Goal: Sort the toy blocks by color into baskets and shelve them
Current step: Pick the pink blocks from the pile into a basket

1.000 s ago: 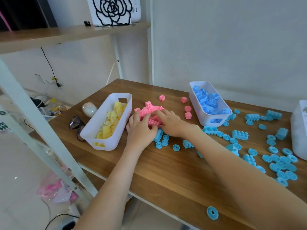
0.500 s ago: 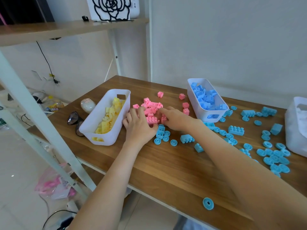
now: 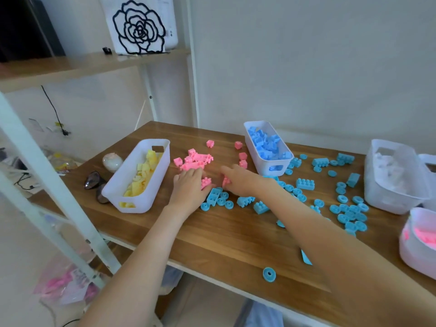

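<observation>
Four baskets stand on the table (image 3: 236,237). Near its left edge is the basket of yellow blocks (image 3: 151,185), well filled. Just right of it my left hand (image 3: 188,187) lies palm down, with its fingers bent over the near side of the loose pink blocks (image 3: 195,159) and one block tucked against the thumb. Whether that grip is closed I cannot tell. My right hand (image 3: 243,180) reaches in from the right and pinches one of the pink blocks under its fingers. Toward the far edge stands the basket of blue blocks (image 3: 271,165), partly filled. Loose blue blocks (image 3: 349,211) cover the right half of the table. At the right edge stands the white basket (image 3: 391,192), and at the near right corner the pink basket (image 3: 415,249).

Step in hand, by my judgement: gathering the pink blocks.

Next move: close both hands on the heap, lift it, and carry it to the pink basket, passing above the blue pieces. Small blocks are likely to spill, so cup them from below. Blue sorting and shelving remain.
</observation>
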Tool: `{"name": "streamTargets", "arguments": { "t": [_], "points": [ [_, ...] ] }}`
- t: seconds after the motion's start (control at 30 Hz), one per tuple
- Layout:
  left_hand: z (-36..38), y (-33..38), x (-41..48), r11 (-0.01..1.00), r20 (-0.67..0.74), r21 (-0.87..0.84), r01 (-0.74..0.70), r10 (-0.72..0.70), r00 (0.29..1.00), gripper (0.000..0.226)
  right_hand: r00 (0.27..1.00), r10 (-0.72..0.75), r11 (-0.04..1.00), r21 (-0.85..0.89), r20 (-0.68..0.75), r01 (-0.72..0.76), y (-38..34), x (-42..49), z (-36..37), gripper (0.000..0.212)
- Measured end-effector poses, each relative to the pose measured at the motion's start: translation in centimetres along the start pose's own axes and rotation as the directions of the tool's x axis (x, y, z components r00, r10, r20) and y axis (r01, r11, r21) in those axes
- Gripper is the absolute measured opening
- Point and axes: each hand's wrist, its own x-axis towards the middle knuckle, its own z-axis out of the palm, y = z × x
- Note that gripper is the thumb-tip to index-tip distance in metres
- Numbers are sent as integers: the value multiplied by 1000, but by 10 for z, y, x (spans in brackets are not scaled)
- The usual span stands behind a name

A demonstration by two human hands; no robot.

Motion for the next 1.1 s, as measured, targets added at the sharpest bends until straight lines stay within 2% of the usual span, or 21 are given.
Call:
{"name": "streamTargets", "arguments": {
  "t": [0.1,0.23,0.33,0.43,0.53,0.6,0.73,0.8,0.87,1.0,1.07,1.1],
  "points": [
    [-7,12,-3,1000,-95,-29,-1,-2,996,33,992,0,995,101,-124,12,4,-11,-7,25],
    [-24,38,-6,985,-223,-150,81,-114,968,39,954,-1,976,209,-300,67,14,-29,-15,16],
    [-32,64,-11,971,-232,-235,54,-110,967,34,947,-24,960,256,-320,111,23,-55,-23,15],
    [-33,92,-20,951,-182,-307,-35,-22,983,31,960,-35,966,235,-277,103,30,-97,-36,13],
    [-29,125,-31,920,-132,-369,-129,86,988,30,946,-3,979,190,-324,68,42,-145,-46,14],
    [-24,151,-39,880,-106,-433,-195,165,981,27,932,52,968,249,-359,42,56,-181,-49,11],
    [-19,211,-49,725,-117,-628,-284,273,955,23,892,209,905,426,-400,-22,91,-262,-50,7],
    [-16,241,-56,681,-107,-649,-339,359,927,23,862,312,876,472,-399,-99,113,-294,-48,8],
    [-10,276,-66,644,-67,-658,-391,468,881,24,802,422,832,532,-422,-158,138,-327,-46,13],
    [7,345,-80,587,52,-677,-444,640,767,28,721,561,772,571,-406,-279,178,-370,-47,13],
    [17,370,-82,611,160,-648,-455,693,703,27,721,591,769,522,-363,-368,194,-378,-44,13],
    [23,380,-81,639,214,-575,-511,721,659,27,711,605,768,499,-359,-401,200,-380,-42,14]
  ]
}}
